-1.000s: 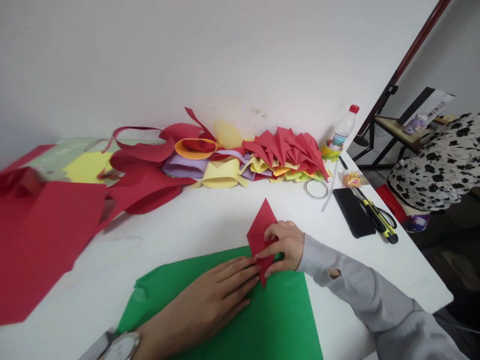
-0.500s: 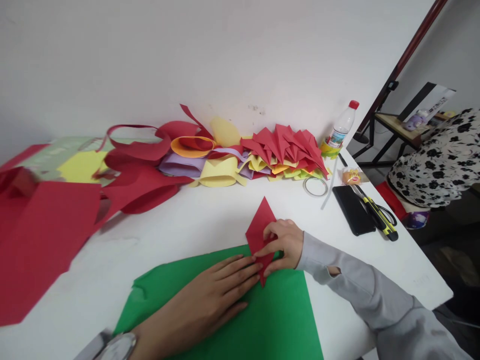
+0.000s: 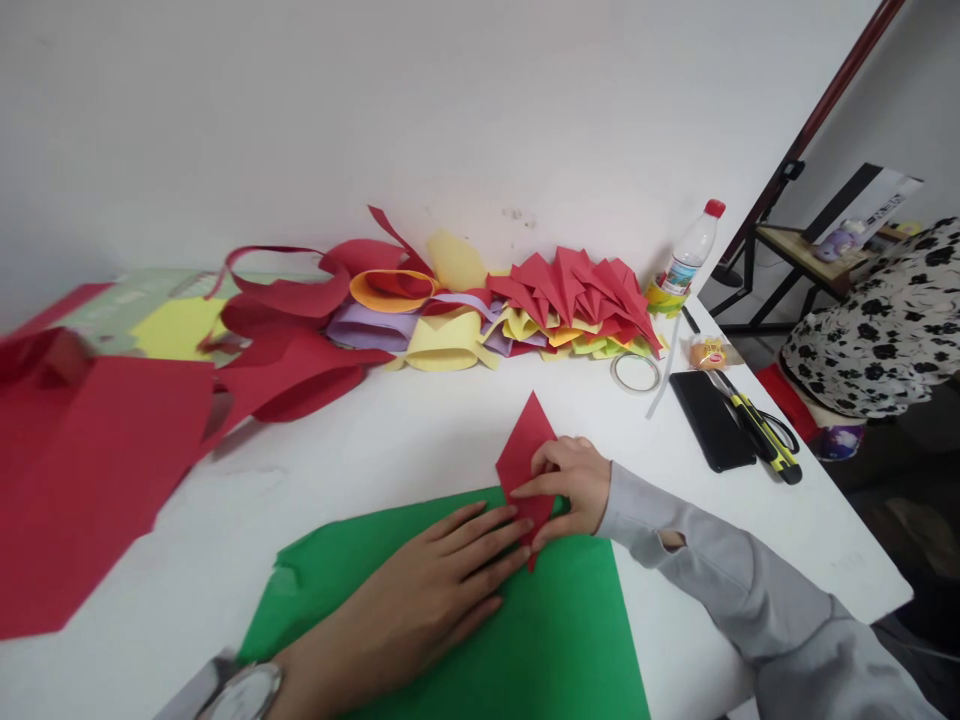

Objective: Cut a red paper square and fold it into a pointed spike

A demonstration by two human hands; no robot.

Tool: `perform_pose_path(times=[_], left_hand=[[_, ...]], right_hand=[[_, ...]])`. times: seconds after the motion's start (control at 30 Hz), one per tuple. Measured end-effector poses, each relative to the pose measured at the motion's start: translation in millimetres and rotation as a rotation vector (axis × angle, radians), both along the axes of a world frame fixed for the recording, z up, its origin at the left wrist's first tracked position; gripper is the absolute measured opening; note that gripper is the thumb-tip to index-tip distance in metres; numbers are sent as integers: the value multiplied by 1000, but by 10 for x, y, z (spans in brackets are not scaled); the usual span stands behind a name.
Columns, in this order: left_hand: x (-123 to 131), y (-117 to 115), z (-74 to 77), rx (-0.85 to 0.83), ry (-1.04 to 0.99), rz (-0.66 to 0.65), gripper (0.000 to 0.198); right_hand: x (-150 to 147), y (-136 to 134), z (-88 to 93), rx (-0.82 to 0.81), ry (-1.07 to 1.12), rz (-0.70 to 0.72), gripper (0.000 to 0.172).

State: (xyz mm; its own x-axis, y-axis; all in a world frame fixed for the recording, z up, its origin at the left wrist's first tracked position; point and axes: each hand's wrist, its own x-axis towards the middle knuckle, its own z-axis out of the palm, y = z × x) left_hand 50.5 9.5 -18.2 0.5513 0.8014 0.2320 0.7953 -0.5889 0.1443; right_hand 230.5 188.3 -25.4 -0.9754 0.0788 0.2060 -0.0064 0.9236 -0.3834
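Note:
A folded red paper, shaped like a narrow kite, lies partly on a large green sheet and partly on the white table. My left hand rests flat on the green sheet with fingers stretched out, their tips over the lower part of the red paper. From the other side my right hand grips the paper's right edge, thumb low and index finger reaching across it. Its other fingers are bent, and what lies beneath them is hidden. The paper's lower point shows just below the fingertips.
Folded red paper pieces are heaped by the wall, beside curled coloured paper. Large red sheets lie left. Toward the right are a bottle, a tape roll, a phone and a yellow-black cutter.
The whole scene has shifted slightly to the right in view. My right index finger sits a little higher on the red paper; my left hand stays flat in about the same place.

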Motion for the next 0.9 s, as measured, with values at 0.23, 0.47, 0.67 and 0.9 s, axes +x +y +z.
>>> perform_pose_path(times=[0.23, 0.47, 0.67, 0.9], left_hand=[[-4, -7, 19, 31, 68, 60, 48], [-4, -26, 62, 22, 56, 74, 48], [-20, 18, 112, -24, 3, 49, 44], [-21, 43, 157, -64, 32, 47, 45]], right_hand=[[1, -6, -5, -8, 4, -23, 67], [-7, 4, -6, -23, -3, -13, 68], [-13, 27, -11, -41, -22, -6, 73], [-1, 101, -62, -116, -15, 41, 63]])
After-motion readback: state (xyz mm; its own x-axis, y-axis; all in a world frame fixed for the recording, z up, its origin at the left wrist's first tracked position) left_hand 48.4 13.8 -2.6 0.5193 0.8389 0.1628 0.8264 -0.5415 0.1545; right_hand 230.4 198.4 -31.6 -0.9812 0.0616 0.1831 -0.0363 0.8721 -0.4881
